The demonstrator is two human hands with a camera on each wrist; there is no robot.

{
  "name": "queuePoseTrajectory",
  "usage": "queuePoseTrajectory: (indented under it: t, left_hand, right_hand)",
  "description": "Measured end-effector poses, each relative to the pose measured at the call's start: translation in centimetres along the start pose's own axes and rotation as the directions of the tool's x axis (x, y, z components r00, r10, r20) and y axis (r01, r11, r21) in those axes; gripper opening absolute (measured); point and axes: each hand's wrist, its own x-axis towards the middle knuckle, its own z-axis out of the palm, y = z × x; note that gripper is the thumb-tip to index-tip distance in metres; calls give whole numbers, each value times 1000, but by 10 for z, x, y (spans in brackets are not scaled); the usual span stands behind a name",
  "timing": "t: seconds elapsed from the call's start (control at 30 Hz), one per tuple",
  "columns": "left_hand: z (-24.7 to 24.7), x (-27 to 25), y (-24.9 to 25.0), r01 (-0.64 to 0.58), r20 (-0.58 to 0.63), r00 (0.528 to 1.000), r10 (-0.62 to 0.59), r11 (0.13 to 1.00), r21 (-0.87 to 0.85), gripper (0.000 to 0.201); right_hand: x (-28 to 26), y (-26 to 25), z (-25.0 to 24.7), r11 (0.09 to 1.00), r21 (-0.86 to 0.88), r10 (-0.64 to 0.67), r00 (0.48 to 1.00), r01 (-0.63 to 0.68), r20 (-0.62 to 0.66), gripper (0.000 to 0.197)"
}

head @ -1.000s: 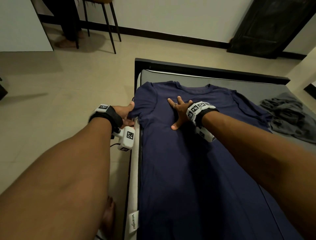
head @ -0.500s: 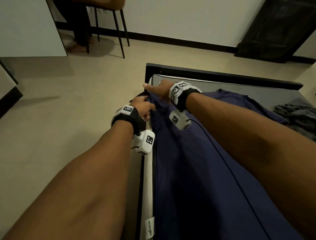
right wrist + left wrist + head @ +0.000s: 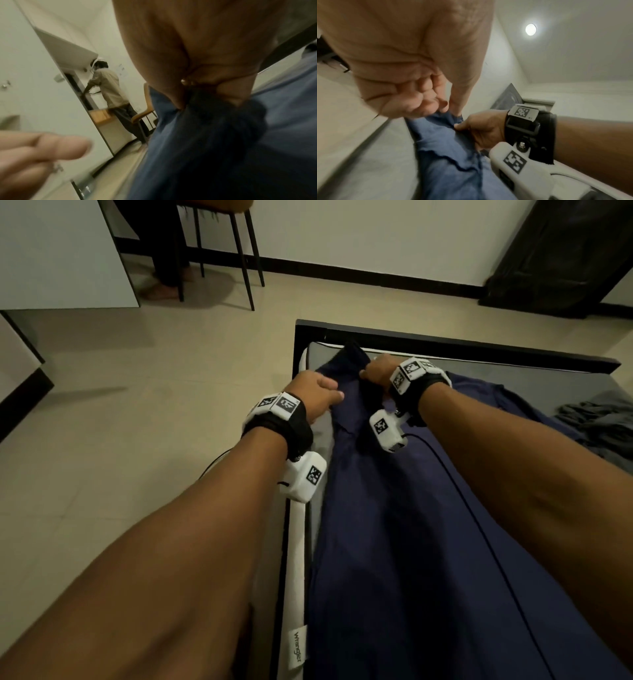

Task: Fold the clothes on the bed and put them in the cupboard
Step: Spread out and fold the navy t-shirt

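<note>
A navy blue T-shirt (image 3: 394, 542) lies lengthwise on the grey bed (image 3: 513, 381), its left side gathered up near the far left corner. My left hand (image 3: 327, 395) grips the shirt's left edge by the sleeve; in the left wrist view its fingers (image 3: 436, 104) curl into the blue cloth (image 3: 447, 155). My right hand (image 3: 368, 373) pinches a bunched fold at the shoulder, close beside the left hand. In the right wrist view, the right hand's fingers (image 3: 228, 93) hold dark fabric (image 3: 214, 135).
A crumpled grey garment (image 3: 596, 419) lies on the bed's right side. The black bed frame (image 3: 445, 342) runs along the far edge. Beyond it are tiled floor (image 3: 137, 422), chair legs (image 3: 246, 268), a standing person's legs (image 3: 164, 268), a white cupboard (image 3: 58, 251) and a dark curtain (image 3: 565, 261).
My right hand left the shirt's chest, went to the left shoulder and took hold of it. The left hand moved inward with the sleeve, gathering the shirt's left side.
</note>
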Motion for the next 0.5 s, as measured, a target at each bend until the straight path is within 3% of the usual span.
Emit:
queuePoseTrajectory:
  t: [0.07, 0.13, 0.2, 0.3, 0.37, 0.43, 0.5]
  left_hand:
    - [-3, -17, -3, 70, 124, 987, -103, 965, 251, 37]
    - [0, -36, -3, 120, 276, 924, -266, 885, 451, 53]
    - [7, -56, 2, 58, 346, 875, -338, 783, 619, 61]
    - [18, -88, 14, -61, 365, 874, -320, 675, 736, 57]
    - [29, -111, 12, -101, 396, 850, -348, 630, 770, 52]
    - [40, -132, 3, -102, 371, 846, -383, 567, 818, 56]
    - [50, -154, -6, -71, 331, 863, -382, 558, 827, 63]
  right_hand:
    - [-3, 24, 11, 999, 33, 15, 1000, -16, 18, 41]
    - [-8, 36, 22, 990, 131, 47, 995, -58, 83, 40]
    - [-13, 38, 28, 975, 208, 52, 990, -78, 127, 43]
    - [-19, 39, 34, 975, 217, 18, 992, -45, 123, 48]
    - [-19, 48, 41, 975, 219, 14, 995, -36, 101, 65]
    - [-14, 59, 47, 974, 223, 17, 996, -36, 91, 76]
    - [-12, 64, 51, 974, 227, -16, 995, -6, 97, 68]
